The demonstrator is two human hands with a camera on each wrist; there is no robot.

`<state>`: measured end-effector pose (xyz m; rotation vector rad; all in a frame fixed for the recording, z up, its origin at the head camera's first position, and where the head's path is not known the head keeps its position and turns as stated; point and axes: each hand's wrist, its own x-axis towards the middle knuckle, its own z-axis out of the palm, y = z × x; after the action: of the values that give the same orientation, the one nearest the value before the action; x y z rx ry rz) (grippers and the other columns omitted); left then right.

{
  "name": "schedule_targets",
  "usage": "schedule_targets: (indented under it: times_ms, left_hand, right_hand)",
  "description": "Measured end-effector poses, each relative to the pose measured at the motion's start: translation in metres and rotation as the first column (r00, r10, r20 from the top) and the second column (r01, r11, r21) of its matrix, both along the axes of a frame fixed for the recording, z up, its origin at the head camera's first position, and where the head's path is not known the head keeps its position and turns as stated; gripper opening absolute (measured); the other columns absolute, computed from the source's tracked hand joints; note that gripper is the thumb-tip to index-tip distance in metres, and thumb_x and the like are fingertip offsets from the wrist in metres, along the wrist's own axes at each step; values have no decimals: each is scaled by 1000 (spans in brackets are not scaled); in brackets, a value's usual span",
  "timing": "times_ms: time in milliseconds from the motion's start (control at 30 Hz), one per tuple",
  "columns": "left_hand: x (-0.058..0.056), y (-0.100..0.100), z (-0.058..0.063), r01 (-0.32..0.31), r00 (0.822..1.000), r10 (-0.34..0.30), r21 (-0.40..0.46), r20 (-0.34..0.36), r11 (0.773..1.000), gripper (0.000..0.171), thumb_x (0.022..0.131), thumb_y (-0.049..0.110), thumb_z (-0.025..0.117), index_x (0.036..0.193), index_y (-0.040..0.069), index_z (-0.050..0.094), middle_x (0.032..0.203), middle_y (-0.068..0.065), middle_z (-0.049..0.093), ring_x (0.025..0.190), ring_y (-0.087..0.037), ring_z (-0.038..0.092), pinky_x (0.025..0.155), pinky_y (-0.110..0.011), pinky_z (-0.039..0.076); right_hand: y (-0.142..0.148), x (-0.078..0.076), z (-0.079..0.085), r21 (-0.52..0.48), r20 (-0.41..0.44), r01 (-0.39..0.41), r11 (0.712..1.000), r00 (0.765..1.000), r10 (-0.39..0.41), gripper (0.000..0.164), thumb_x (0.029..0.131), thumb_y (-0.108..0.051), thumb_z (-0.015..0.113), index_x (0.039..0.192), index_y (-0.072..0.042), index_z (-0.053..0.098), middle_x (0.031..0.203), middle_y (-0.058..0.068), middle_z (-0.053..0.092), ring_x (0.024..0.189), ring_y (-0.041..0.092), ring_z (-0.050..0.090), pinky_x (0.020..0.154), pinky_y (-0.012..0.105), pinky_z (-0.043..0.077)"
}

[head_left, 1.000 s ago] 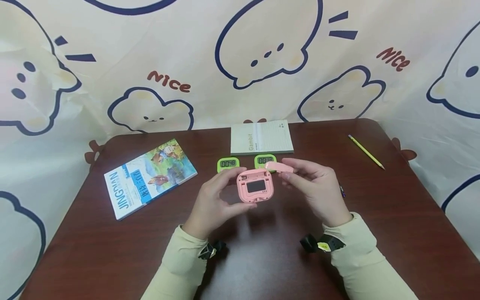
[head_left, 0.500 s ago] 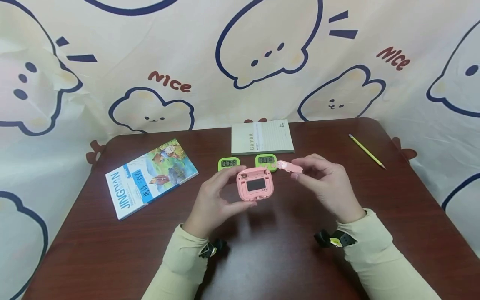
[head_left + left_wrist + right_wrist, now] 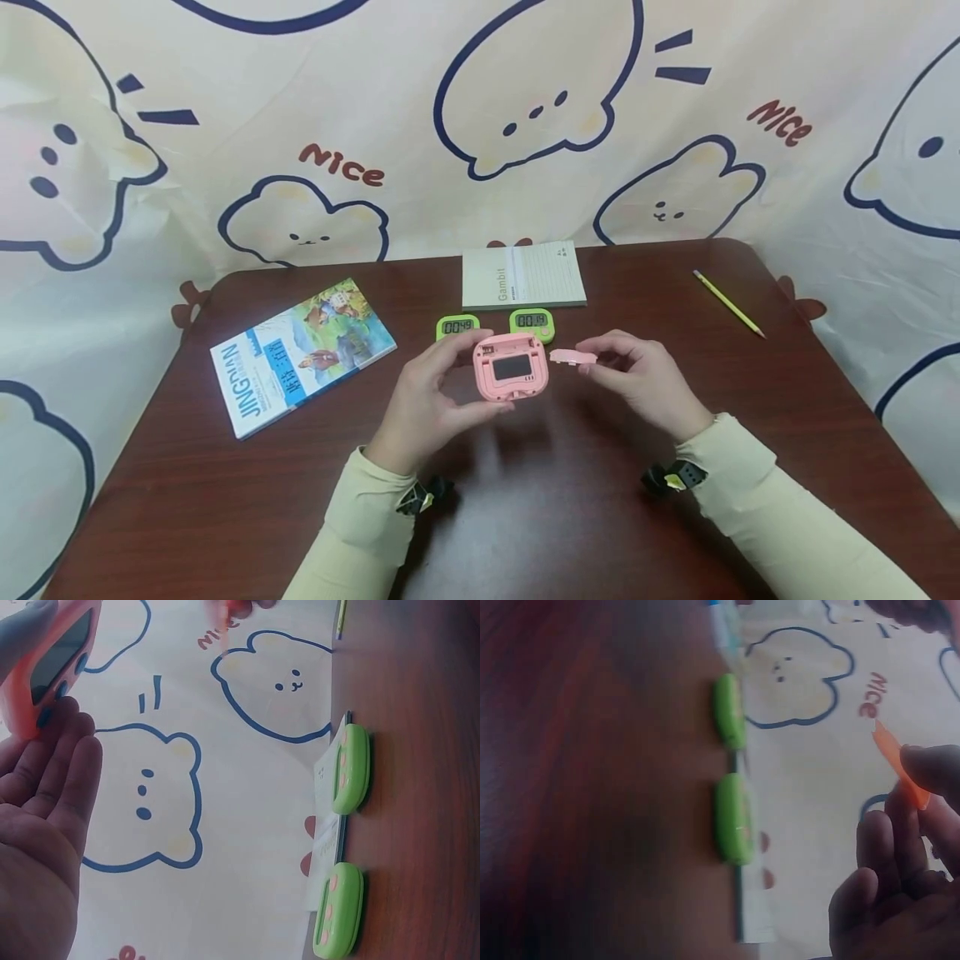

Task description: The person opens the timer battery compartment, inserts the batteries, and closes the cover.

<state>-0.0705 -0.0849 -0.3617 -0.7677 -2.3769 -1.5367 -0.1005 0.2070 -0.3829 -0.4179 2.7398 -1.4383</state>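
Note:
My left hand (image 3: 431, 396) holds a pink digital timer (image 3: 511, 387) by its left side, index finger above and thumb below. Its back faces the head camera, with an uncovered battery slot along the top and a dark rectangle in the middle. In the left wrist view the timer's front (image 3: 64, 652) shows a screen and dark buttons. Between thumb and fingers, my right hand (image 3: 645, 379) pinches a small pink battery cover (image 3: 573, 357), just right of the timer and apart from it. The same cover (image 3: 900, 766) looks orange in the right wrist view.
Two green digital timers, the left one (image 3: 457, 326) and the right one (image 3: 532, 323), lie behind the hands. Beyond them is a notebook (image 3: 525, 275). A picture-covered book (image 3: 300, 358) lies at left, a yellow pencil (image 3: 727, 303) at right, on the dark wooden table (image 3: 225, 517).
My right hand has drawn the cover rightward from the pink timer's upper right corner, then lowered it a little and tilted it level. My left hand and the timer have hardly moved.

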Motion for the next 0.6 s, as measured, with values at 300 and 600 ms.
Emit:
schedule_targets:
  times_ms: [300, 600]
  left_hand:
    - [1, -1, 1, 14, 999, -15, 23, 50, 1000, 75, 72, 20, 93, 138, 18, 58, 127, 6, 65, 110, -13, 62, 92, -40, 57]
    - [2, -2, 2, 16, 995, -18, 22, 94, 1000, 71, 73, 22, 93, 136, 19, 59, 123, 7, 67, 106, -12, 64, 89, -31, 57]
  right_hand:
    - [2, -3, -19, 48, 86, -14, 999, 996, 9, 23, 90, -13, 76, 113, -16, 73, 100, 1, 68, 84, 23, 56, 69, 30, 51]
    - [3, -7, -31, 97, 159, -36, 995, 987, 21, 23, 90, -16, 76, 113, -16, 74, 99, 0, 68, 85, 23, 55, 73, 36, 50]
